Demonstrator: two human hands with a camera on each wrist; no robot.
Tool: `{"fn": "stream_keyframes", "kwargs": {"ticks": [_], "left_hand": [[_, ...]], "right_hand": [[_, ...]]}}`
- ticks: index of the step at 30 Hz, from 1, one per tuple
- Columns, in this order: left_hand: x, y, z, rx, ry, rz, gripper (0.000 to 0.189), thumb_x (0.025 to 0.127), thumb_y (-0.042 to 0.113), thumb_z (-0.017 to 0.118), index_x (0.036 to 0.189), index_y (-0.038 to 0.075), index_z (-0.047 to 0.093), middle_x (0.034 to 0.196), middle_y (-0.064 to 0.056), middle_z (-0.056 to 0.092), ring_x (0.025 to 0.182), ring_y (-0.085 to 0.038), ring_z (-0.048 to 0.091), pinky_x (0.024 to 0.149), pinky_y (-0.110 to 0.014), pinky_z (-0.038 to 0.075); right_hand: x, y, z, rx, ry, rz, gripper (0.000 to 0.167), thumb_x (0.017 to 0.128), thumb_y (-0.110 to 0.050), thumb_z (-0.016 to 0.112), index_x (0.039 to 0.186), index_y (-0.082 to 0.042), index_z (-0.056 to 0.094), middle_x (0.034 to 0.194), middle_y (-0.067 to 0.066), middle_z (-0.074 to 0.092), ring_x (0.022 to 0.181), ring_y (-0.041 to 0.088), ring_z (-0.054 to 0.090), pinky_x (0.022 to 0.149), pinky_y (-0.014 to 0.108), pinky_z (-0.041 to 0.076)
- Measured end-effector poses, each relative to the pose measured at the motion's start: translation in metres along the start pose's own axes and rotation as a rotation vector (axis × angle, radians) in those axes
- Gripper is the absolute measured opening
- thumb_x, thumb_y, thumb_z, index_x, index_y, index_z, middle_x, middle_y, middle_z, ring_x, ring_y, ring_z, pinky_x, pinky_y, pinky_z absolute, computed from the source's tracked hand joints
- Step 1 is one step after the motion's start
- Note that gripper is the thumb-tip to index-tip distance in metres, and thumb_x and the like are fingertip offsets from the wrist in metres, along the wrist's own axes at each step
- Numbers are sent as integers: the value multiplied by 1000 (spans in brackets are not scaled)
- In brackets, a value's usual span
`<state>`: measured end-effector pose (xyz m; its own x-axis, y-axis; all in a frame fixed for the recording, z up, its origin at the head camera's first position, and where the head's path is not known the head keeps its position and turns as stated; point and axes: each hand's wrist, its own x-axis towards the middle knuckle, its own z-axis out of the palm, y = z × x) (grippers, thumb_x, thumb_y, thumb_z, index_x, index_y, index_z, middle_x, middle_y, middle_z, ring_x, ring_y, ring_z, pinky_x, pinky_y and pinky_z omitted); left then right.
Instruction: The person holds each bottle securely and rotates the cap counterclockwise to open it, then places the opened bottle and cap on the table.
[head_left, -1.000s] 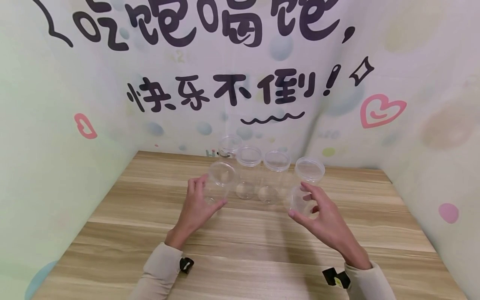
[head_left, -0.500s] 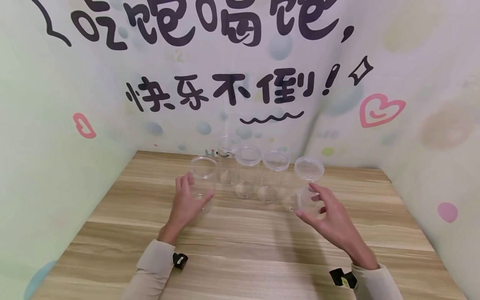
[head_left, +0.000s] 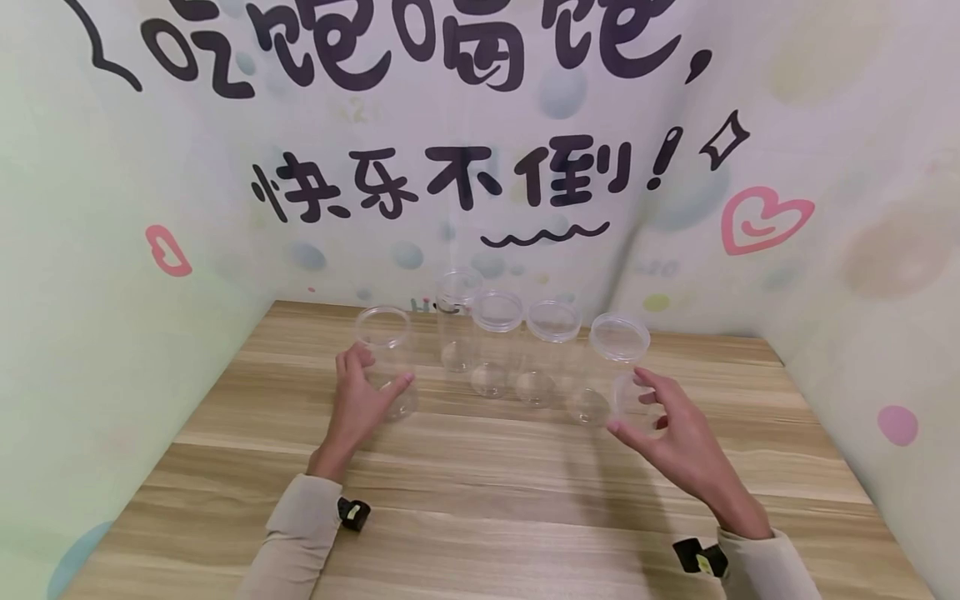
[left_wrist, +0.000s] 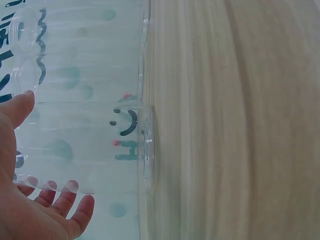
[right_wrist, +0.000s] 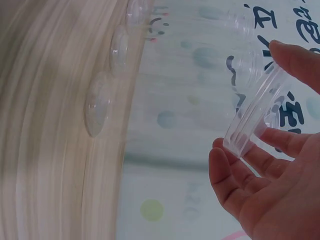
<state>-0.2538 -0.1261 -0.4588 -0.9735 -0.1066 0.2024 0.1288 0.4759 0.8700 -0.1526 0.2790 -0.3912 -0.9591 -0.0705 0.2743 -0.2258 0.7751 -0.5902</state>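
Observation:
My left hand (head_left: 358, 400) grips a clear plastic jar (head_left: 384, 354) by its side, left of the other jars. In the left wrist view, the thumb and fingers of the left hand (left_wrist: 30, 200) lie on either side of the jar (left_wrist: 85, 145). It stands upright; I cannot tell whether its base touches the table. At the right, my right hand (head_left: 678, 437) pinches a round clear lid (head_left: 632, 398) by its edge. The lid (right_wrist: 256, 112) is tilted between thumb and fingers in the right wrist view.
Several clear jars stand in a slanting row at the back: a leftmost jar (head_left: 459, 321), two middle ones (head_left: 497, 346) (head_left: 551, 354) and a right one (head_left: 619, 336) near my right hand. Behind the wooden table (head_left: 480, 500) hangs a printed backdrop (head_left: 360, 258).
My left hand has carried its jar leftward, away from the row, and the jar has come more upright. My right hand has moved a little rightward with the lid. The row stays put.

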Motion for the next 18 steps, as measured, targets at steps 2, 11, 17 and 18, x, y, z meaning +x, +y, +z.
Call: {"fn": "stream_keyframes", "kwargs": {"ticks": [2,11,17,18], "left_hand": [[0,0,-1,-1,4,5,73,84,33,80,132,0,35,133,-20,35,121,-45,47,103,-58,40],[2,-4,-4,-21,34,-5,73,84,31,79,133,-1,34,135,-21,34,123,-44,45,104,-58,39],[4,-7,-5,-52,66,1,71,83,27,81,128,1,33,134,-20,35,126,-42,43,105,-58,38],[4,-7,-5,-57,68,1,70,83,27,80,128,2,33,134,-20,35,127,-42,42,105,-58,38]], "right_hand": [[0,2,-1,-2,-5,8,78,84,-33,79,146,-3,42,139,17,51,114,32,57,78,36,50],[-1,13,-6,-27,-11,26,79,85,-32,79,146,1,40,140,21,49,115,35,57,79,36,51],[1,21,-8,-30,-13,44,80,85,-33,78,146,2,39,142,22,48,116,36,56,80,40,51],[1,22,-8,-32,-14,48,80,85,-33,78,146,2,39,142,23,47,117,37,56,81,41,51]]}}
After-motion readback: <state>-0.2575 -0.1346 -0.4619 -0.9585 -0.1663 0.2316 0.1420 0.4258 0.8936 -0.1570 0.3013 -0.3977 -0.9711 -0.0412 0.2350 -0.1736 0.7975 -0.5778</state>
